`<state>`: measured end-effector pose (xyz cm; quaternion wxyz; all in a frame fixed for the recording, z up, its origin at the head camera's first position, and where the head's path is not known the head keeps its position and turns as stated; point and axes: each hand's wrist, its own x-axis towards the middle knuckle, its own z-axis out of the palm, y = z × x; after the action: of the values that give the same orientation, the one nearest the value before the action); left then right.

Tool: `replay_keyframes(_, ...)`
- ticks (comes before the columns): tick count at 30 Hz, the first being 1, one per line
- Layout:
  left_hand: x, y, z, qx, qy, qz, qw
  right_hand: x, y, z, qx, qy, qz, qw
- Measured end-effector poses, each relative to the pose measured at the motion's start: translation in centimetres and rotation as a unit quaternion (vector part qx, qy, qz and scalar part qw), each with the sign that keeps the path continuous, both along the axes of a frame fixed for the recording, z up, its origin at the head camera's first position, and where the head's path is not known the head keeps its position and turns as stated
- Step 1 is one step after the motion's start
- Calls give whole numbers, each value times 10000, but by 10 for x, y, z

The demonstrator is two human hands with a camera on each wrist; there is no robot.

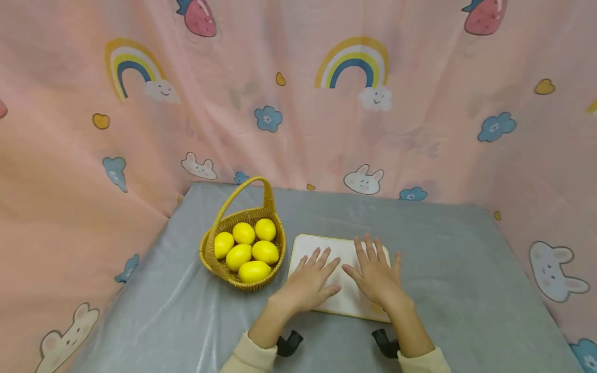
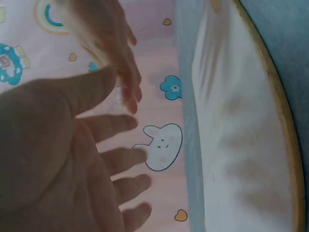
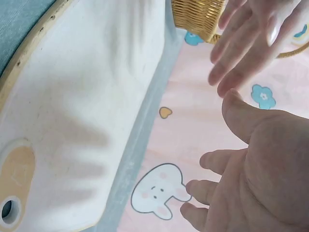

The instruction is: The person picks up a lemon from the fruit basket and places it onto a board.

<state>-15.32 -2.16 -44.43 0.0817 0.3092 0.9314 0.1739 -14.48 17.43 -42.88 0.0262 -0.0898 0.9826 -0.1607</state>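
Hands (image 1: 307, 285) (image 1: 375, 278), fingers straight and apart, above a white board (image 1: 346, 303) on grey tabletop (image 1: 154, 311), pink rainbow-printed curtain (image 1: 420, 134) behind

White board (image 1: 351, 299), yellow lemons (image 1: 239, 257)

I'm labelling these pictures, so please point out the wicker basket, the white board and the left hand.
Wicker basket (image 1: 245, 286): head view, on its front rim.
White board (image 1: 349, 299): head view, on its bare surface.
Left hand (image 1: 305, 285): head view, on its back.

The smooth board (image 1: 350, 301) seems wood-edged, the woven basket (image 3: 197, 17) rough
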Motion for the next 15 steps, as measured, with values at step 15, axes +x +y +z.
replay_keyframes(15,35,-92,8,2854,-1117,584,9501,-1,-2,-2,-145,-205,87,9996)
